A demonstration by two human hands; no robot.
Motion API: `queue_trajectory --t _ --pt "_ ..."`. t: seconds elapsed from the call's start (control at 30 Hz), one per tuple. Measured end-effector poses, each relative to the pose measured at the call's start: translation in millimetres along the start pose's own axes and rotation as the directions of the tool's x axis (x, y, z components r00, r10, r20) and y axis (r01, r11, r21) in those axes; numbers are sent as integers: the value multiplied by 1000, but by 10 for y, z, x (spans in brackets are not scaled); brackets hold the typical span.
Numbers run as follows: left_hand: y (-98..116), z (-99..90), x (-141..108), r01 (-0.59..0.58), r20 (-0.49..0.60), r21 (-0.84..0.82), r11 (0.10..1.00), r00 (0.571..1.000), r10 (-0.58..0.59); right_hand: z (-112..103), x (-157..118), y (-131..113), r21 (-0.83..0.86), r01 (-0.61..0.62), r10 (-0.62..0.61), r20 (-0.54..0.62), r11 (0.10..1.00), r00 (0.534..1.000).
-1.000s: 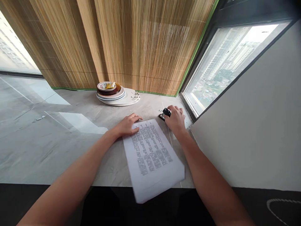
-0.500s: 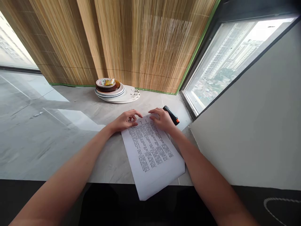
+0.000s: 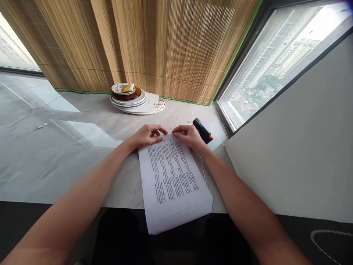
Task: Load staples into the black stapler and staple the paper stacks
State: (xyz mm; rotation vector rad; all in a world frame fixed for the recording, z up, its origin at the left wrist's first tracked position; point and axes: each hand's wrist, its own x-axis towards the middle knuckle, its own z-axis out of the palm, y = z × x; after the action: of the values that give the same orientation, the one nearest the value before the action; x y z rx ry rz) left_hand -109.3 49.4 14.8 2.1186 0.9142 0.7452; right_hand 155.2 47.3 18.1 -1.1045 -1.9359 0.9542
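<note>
Head view: left hand [image 3: 143, 137], fingers parted, touches printed sheet [image 3: 171, 176]; right hand [image 3: 191, 137] pinches far edge; sheet extends nearward from fingertips.

Both bare arms reach forward and lean in toward each other; the left arm [image 3: 82, 197] comes up from the low left, and the right arm [image 3: 242, 197] from the low right; the left hand [image 3: 145, 136] is bent, its thumb and first finger a bit apart; the right hand [image 3: 191, 136] has its thumb and first finger tips close together; the two hands are near but not touching.
</note>
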Motion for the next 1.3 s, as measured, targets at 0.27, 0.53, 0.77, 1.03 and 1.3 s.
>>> queue_trajectory --t 0.27,0.53,0.77,1.03,1.3 --pt "-18 -1 -9 -4 -12 21 1000 1000 5 -10 -9 -9 18 -4 3 35 1000 999" --pt "21 0 -8 -8 -8 34 999 1000 8 2 -4 24 8 -5 5 -3 1000 1000" --pt "27 -4 -8 -7 -21 34 999 1000 7 6 11 61 66 -49 48 6 997 999" --pt "9 -11 -13 -15 -18 33 999 1000 16 -17 8 62 60 -68 67 27 996 997" --pt "40 -18 -14 -14 -18 54 998 1000 15 -19 3 43 76 -50 48 28 996 998"
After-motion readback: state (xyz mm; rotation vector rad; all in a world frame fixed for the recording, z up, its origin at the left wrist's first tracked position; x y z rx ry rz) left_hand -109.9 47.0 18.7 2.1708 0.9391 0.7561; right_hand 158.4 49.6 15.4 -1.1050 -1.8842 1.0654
